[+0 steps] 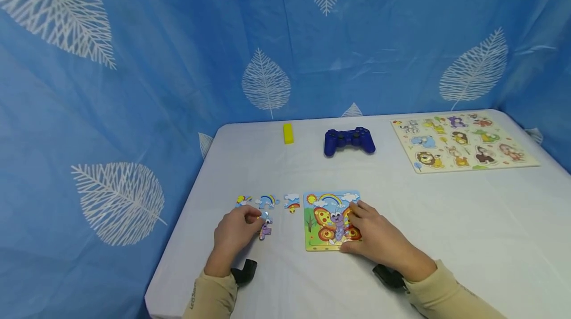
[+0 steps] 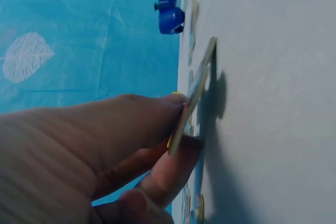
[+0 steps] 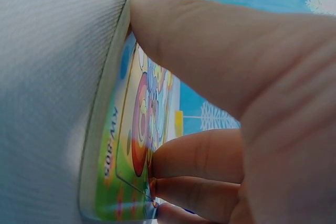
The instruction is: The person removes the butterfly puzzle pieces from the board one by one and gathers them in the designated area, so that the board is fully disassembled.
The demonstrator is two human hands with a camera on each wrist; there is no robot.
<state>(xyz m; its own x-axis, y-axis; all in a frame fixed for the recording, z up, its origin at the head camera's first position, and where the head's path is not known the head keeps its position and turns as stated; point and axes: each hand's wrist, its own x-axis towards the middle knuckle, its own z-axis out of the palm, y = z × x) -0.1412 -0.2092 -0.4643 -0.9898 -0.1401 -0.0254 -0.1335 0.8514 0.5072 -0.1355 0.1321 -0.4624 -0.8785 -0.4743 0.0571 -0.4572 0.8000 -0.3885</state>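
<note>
In the head view, my left hand (image 1: 236, 234) pinches a jigsaw piece (image 1: 265, 230) with purple and blue print between thumb and fingers. The left wrist view shows this piece (image 2: 195, 95) edge-on and tilted, just off the white cloth. My right hand (image 1: 379, 235) rests on the right side of a square butterfly puzzle board (image 1: 312, 235). Its thumb (image 3: 149, 9) touches the board's near edge, and the other fingers lie on the printed face. Loose pieces lie left of the board: a rainbow piece (image 1: 267, 202), a mushroom piece (image 1: 292, 202) and one partly behind the left hand.
A blue game controller (image 1: 349, 140) and a yellow block (image 1: 288, 133) sit toward the back of the white table (image 1: 250, 160). A large animal peg puzzle (image 1: 464, 141) lies at the back right. Blue leaf-print cloth (image 1: 178, 61) hangs behind and at the sides.
</note>
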